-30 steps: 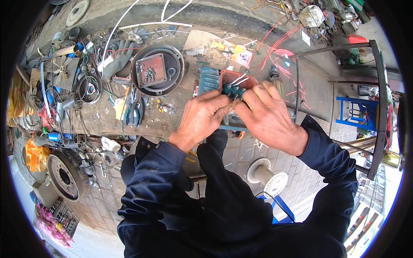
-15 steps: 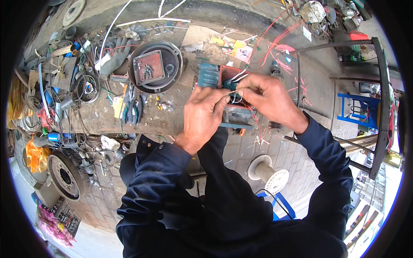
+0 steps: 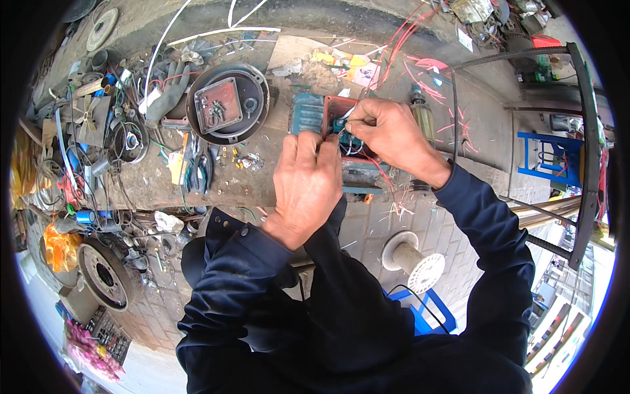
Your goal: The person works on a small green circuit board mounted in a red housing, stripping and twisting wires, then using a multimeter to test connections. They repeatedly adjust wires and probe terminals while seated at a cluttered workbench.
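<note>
long dusty surface (image 3: 243, 187), clutter toward left end. on it, ahead of person, teal motor housing (image 3: 306, 113) with open red-walled box (image 3: 340, 105). left of housing, round dark dish (image 3: 251, 87). left hand (image 3: 306, 185) at box's near left corner, fingers curled; cannot tell whether gripping anything. right hand (image 3: 395, 136) over box, thumb and fingertips pinched together. square red lid (image 3: 227, 92) inside dish. pliers (image 3: 210, 172) nearer person than dish. thin wire (image 3: 342, 131) held in right pinch. loose bolts (image 3: 214, 113) on lid.
</note>
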Demonstrator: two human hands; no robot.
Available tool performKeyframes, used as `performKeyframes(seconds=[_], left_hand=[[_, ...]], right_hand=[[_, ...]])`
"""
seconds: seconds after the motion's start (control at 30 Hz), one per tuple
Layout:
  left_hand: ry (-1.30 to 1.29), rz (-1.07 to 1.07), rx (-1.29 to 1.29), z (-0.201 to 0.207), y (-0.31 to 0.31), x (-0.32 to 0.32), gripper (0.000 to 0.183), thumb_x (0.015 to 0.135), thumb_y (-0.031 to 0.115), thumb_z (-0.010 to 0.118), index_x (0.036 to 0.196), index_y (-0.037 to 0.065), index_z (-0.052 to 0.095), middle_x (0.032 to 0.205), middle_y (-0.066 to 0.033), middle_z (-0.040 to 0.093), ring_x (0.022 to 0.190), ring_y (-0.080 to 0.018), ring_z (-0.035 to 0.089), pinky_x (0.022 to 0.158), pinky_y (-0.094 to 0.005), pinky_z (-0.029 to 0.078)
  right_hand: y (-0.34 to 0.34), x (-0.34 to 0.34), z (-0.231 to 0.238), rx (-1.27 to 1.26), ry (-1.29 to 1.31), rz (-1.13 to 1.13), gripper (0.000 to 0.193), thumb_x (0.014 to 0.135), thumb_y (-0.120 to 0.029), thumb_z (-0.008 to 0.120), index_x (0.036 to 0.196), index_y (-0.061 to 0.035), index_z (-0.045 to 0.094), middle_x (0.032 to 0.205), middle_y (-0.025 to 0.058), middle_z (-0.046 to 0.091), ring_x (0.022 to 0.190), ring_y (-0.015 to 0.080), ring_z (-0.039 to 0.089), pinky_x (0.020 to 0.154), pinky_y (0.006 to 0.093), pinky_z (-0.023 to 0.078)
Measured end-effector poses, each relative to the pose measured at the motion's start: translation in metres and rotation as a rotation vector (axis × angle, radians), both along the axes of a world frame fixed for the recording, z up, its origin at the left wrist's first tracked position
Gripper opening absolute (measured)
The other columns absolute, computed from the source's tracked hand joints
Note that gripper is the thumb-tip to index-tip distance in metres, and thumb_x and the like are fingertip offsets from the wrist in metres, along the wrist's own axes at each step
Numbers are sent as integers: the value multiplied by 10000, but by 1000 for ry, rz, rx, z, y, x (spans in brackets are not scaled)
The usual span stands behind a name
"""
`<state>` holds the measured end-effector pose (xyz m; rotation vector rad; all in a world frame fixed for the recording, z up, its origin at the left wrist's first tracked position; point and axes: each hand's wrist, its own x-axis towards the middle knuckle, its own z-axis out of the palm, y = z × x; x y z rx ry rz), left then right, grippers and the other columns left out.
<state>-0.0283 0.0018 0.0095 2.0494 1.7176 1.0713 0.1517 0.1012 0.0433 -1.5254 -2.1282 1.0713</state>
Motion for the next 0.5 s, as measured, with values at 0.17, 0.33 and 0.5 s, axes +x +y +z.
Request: performKeyframes(seconds=[0.17,0.33,0.5], left_hand=[[151,-45,-28,1,-8,1,356,864,45,767,1211,-31,740,1040,-139,609,927,-346,606,760,-442,557],[229,-83,-67,3,-14,3,464,859,54,720,1298,-89,679,1075,-161,576,965,-342,601,794,-432,577],[256,-90,-103,4,-17,4,522,860,62,700,1349,-113,643,1083,-164,558,987,-349,597,811,-439,580]], right_hand=[[-6,-4,-9,240,-82,65,133,901,-96,778,883,-2,686,878,191,723,789,412,718,710,500,560],[-9,-5,-8,292,-101,116,104,901,-57,755,911,7,675,878,187,686,802,421,690,725,518,548],[-14,-1,-3,392,-114,201,91,884,-12,746,936,13,677,908,182,664,845,417,676,737,522,552]])
